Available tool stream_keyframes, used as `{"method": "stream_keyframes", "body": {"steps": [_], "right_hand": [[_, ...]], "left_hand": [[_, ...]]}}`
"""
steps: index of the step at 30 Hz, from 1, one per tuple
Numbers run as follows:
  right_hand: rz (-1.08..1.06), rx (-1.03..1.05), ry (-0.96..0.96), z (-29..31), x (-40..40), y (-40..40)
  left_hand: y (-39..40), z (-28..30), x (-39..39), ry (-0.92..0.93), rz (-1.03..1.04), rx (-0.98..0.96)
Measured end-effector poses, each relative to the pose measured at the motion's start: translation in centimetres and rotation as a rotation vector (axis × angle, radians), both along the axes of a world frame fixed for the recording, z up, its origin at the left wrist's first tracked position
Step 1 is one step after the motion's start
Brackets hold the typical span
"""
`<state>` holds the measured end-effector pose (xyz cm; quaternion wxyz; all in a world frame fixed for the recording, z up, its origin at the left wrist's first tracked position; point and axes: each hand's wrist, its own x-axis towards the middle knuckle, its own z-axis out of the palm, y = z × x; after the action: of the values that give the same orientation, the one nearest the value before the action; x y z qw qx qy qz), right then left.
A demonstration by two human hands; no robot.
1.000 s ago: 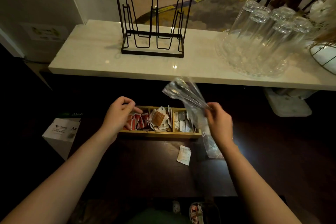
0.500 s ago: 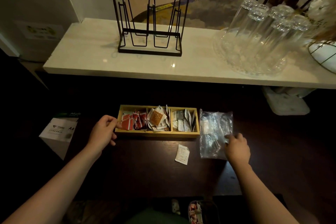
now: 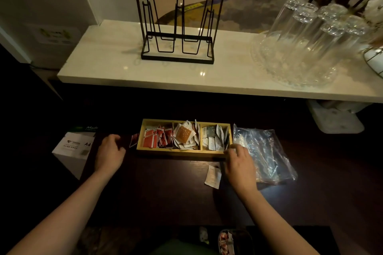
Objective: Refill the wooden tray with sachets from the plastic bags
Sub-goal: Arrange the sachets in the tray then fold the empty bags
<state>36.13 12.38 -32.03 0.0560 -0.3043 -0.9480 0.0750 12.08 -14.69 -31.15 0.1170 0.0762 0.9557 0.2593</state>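
A4 paper box [image 3: 72, 147] is seen far left. Left hand [image 3: 109, 151] is curled, fingers together, holding nothing, near a red sachet [image 3: 134, 140] outside the tray's left end. Wooden tray [image 3: 182, 152] is set centre on the dark table [image 3: 165, 192], three compartments filled. Loose white sachet [image 3: 212, 177] lies near. Right hand [image 3: 240, 161], fingers loosely apart, is placed at the tray's right corner; contact cannot be told. Plastic bag [image 3: 263, 153] lies flat at right.

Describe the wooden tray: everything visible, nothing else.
The wooden tray is a long, shallow, light-wood box lying flat on the dark table, split by two dividers into three compartments. Left holds red sachets, middle white and orange ones, right pale ones standing on edge. The right hand is at its front right corner; the left hand is just off its left end. The clear plastic bag lies beside its right end.
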Motion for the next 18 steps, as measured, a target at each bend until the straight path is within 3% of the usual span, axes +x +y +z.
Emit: {"method": "stream_keyframes", "body": {"steps": [6, 10, 16, 18], "right_hand": [[0.126, -0.085, 0.044, -1.0, 0.1, -3.1], [0.127, -0.149, -0.089, -2.4, 0.3, -4.3], [0.198, -0.139, -0.357, -4.5, 0.7, -5.9], [0.197, -0.086, -0.321, -4.9, 0.7, -6.1]], "left_hand": [[0.1, -3.2, -0.8, -0.144, -0.336, -0.046], [1.5, -3.9, -1.0, -0.170, -0.279, 0.009], [1.9, -3.9, -1.2, -0.049, -0.244, -0.105], [1.7, -4.0, -1.3, -0.033, -0.237, -0.086]]}}
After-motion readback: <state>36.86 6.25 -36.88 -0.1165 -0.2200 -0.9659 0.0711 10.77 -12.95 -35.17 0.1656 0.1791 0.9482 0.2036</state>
